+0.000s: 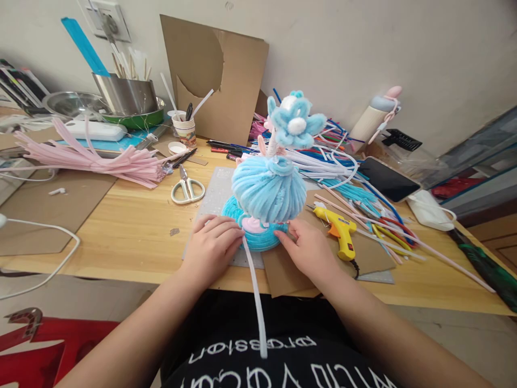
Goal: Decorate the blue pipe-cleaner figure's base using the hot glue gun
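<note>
Upright before me is a figure made of pipe cleaners, with a light blue ribbed dome (270, 188) and a blue flower with a white centre (298, 126) on top. Under the dome lies its round blue coiled base (262, 241), with a pale pink patch inside. My left hand (214, 242) is closed at the base's left side, pinching a white pipe cleaner (254, 285) whose free end hangs toward my shirt. With thumb and fingers together, my right hand (309, 248) grips the right edge of the base. Its fingertips are partly hidden.
A yellow glue gun (341, 231) lies on cardboard right of my right hand. White-handled scissors (187, 188) rest at the left, near a pink pipe cleaner bundle (97, 156). Behind are loose pipe cleaners (315, 164), a paper cup (184, 129) and a phone (388, 178).
</note>
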Available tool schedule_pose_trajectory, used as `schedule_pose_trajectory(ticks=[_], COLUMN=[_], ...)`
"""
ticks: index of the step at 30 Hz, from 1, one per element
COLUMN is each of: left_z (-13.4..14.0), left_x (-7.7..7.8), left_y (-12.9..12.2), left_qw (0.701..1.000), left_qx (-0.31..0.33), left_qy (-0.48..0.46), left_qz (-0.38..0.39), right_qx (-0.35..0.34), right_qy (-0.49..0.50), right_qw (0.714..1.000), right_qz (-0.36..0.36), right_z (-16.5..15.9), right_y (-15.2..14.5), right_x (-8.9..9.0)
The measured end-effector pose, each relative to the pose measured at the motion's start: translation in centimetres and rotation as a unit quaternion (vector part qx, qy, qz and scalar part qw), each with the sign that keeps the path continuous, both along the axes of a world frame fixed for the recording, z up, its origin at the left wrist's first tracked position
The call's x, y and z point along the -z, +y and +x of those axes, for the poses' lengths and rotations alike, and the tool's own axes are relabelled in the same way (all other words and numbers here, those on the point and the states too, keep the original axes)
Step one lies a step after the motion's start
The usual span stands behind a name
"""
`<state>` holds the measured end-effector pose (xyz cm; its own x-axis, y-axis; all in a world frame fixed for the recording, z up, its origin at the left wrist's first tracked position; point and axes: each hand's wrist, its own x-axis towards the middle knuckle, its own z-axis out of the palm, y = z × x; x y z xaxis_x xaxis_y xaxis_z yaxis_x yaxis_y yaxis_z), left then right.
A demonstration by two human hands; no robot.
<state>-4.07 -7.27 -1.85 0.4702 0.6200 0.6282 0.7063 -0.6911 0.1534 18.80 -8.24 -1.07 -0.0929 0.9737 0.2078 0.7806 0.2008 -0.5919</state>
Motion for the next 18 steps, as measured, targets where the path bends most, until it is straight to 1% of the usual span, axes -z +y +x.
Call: schedule_pose_trajectory(ticks=[2,3,5,6,7,8,10,11,12,13,14,15,16,17,18], left_z=[0.0,0.0,-0.1,-0.1,-0.1,-0.1,0.0,0.0,0.0,0.0,0.0,0.0,0.0,0.0,0.0], left_x=[0.1,0.1,0.2,0.2,0.2,0.2,0.1,0.0,0.0,-0.1,-0.1,-0.1,-0.1,0.0,0.0], left_y=[0.0,0.0,0.1,0.1,0.1,0.1,0.0,0.0,0.0,0.0,0.0,0.0,0.0,0.0,0.0], left_qw=[1.0,1.0,1.0,1.0,1.0,1.0,1.0,1.0,1.0,1.0,1.0,1.0,1.0,1.0,1.0], left_qx=[0.0,0.0,-0.001,-0.002,-0.002,-0.002,-0.002,-0.002,-0.002,-0.002,-0.001,0.0,0.0,0.001,0.002], left_qy=[-0.001,-0.003,-0.005,-0.005,-0.005,-0.005,-0.004,-0.004,-0.004,-0.004,-0.004,-0.004,-0.005,-0.006,-0.006], left_qz=[0.001,0.002,0.003,0.003,0.002,0.0,-0.005,-0.006,-0.005,-0.005,-0.003,-0.002,0.0,0.001,0.002], right_qx=[-0.016,-0.024,-0.037,-0.041,-0.043,-0.04,-0.021,-0.01,-0.002,-0.002,-0.01,-0.027,-0.052,-0.086,-0.126], right_qy=[-0.025,-0.018,0.049,0.11,0.186,0.266,0.397,0.43,0.431,0.4,0.346,0.278,0.21,0.152,0.112], right_qw=[1.0,0.999,0.997,0.99,0.976,0.954,0.898,0.879,0.878,0.894,0.921,0.949,0.97,0.982,0.985], right_qz=[-0.008,-0.021,-0.056,-0.077,-0.102,-0.13,-0.187,-0.204,-0.209,-0.2,-0.179,-0.147,-0.111,-0.076,-0.044], right_z=[-0.1,-0.2,-0.5,-0.7,-0.8,-0.9,-0.9,-0.9,-0.8,-0.7,-0.7,-0.8,-0.9,-1.1,-1.5], right_y=[0.1,0.1,0.1,0.1,0.1,0.0,-0.1,-0.2,-0.4,-0.6,-0.9,-1.3,-1.6,-2.0,-2.4], right_x=[-0.2,-0.3,-0.4,-0.4,-0.4,-0.4,-0.3,-0.3,-0.3,-0.3,-0.4,-0.4,-0.6,-0.7,-0.8])
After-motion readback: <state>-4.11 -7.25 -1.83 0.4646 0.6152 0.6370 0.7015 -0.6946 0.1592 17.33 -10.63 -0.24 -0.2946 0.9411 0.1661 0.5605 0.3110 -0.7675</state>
